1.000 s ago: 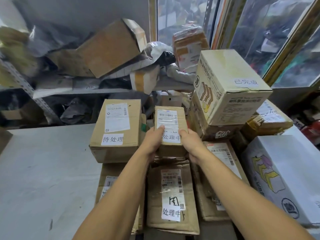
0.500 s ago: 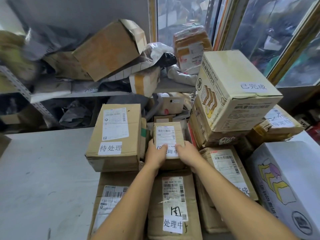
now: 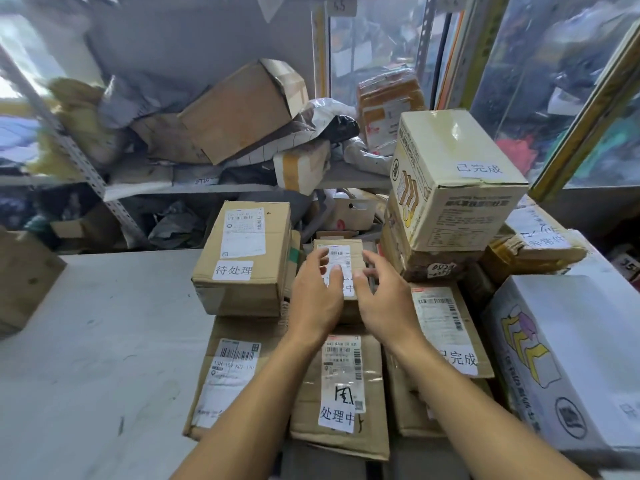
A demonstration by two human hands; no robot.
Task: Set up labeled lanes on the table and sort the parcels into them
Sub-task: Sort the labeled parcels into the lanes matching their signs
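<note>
Left arm: bare from wrist to frame edge, no sleeve in view.
Right arm: likewise bare.
Left hand [image 3: 317, 299]: ungloved, no ring or watch showing.
Right hand [image 3: 382, 303]: ungloved, wrist unadorned (only the back visible).
Fingernails: short, unpainted where visible.

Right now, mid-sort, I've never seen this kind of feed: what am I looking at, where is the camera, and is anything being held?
There is no machine here. One wide-angle camera on a person's head looks forward and down, so the two bare forearms are theirs. The left hand and right hand have spread, relaxed fingers on or just above a small brown parcel in the middle row; neither grips it. On the grey table parcels lie in rows, each with a white label: the left box reads 待处理, the near middle parcel 处理中, the yellowish carton 已完成. Behind, shelves carry loose parcels.
</note>
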